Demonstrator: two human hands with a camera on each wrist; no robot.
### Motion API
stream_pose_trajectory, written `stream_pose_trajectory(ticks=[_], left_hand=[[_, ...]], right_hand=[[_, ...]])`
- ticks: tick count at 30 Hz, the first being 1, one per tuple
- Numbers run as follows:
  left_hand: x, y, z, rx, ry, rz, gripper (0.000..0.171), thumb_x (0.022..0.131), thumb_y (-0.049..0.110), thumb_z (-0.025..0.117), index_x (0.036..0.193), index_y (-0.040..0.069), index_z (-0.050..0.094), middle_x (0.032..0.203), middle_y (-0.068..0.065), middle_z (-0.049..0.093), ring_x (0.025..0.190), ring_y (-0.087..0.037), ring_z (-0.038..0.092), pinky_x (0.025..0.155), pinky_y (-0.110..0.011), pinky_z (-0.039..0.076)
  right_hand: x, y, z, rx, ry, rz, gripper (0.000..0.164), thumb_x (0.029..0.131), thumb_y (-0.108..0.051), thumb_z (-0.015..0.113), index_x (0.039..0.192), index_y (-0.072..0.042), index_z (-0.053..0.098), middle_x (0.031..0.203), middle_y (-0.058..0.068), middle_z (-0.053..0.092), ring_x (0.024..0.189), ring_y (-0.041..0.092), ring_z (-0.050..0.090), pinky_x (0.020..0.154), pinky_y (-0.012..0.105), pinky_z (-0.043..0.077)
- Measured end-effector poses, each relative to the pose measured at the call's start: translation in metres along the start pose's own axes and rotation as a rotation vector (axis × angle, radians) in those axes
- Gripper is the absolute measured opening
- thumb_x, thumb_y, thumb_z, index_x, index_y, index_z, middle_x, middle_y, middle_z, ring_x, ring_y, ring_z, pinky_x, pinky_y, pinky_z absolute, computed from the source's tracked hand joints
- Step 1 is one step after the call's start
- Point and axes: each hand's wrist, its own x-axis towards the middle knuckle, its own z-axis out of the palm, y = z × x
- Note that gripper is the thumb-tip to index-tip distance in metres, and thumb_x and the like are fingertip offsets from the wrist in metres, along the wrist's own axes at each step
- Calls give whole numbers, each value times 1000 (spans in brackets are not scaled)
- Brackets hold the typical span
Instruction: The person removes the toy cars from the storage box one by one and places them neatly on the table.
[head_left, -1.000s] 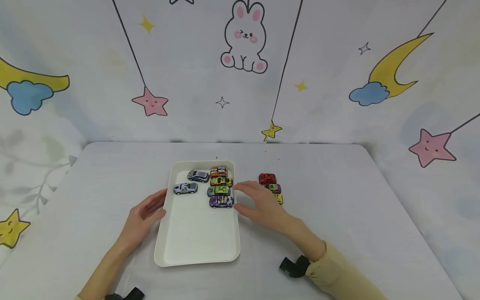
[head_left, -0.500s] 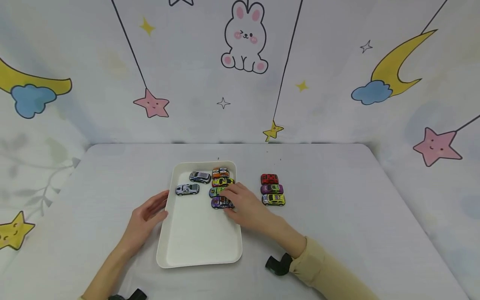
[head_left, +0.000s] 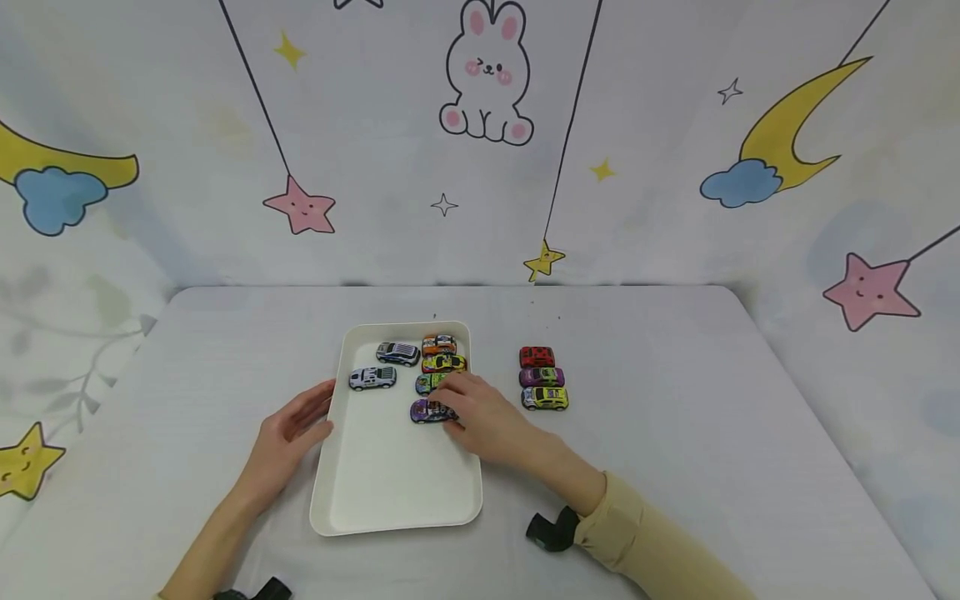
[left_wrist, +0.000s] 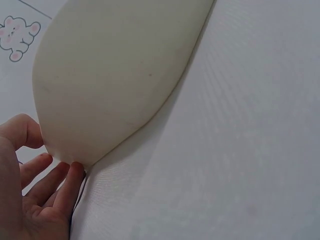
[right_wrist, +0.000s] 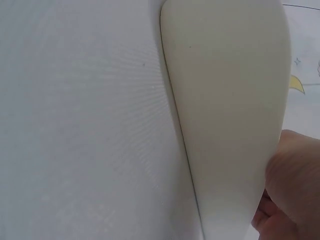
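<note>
A white tray point(head_left: 393, 487) holds several small toy cars. My right hand point(head_left: 491, 425) reaches over its right rim and pinches a purple toy car point(head_left: 426, 412), whose right end the fingers partly hide. Just behind it a green toy car point(head_left: 426, 383) is partly covered by the same hand. Farther back in that column are a yellow toy car point(head_left: 442, 363) and an orange toy car point(head_left: 438, 343). My left hand point(head_left: 281, 442) rests against the tray's left side; the left wrist view shows fingertips point(left_wrist: 75, 167) touching the outer wall.
Two silver-grey toy cars, one white-grey car point(head_left: 372, 378) and one darker car point(head_left: 398, 353), stand at the tray's back left. Right of the tray, a red car point(head_left: 537, 357), a purple-green car point(head_left: 542, 377) and a yellow car point(head_left: 545, 398) stand in a column on the white table.
My right hand has come in over the tray's right rim and taken hold of the purple toy car. That car has shifted slightly left and nearer me, apart from the green one. The left hand stays put.
</note>
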Motion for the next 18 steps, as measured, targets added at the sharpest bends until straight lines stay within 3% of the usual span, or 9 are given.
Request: stream_pose_trajectory(ticks=[6,18], left_hand=[[0,-1,0,-1,0,7,52,99,5,60,148,2,44,150,-25,45,128,5,52,101,-8,43],[-1,0,1,4,2,8,52,99,5,60,148,1,44,150,-25,45,128,4,52,101,-8,43]], right_hand=[[-1,0,1,13,-26,-6,35,89,-6,73,124,-10,67,124,4,61,119,19,57,104,31,51],[-1,-3,0,-61,-71,7,36,92,-11,71,127,-10,66,126,4,64,120,20,59,106,31,50]])
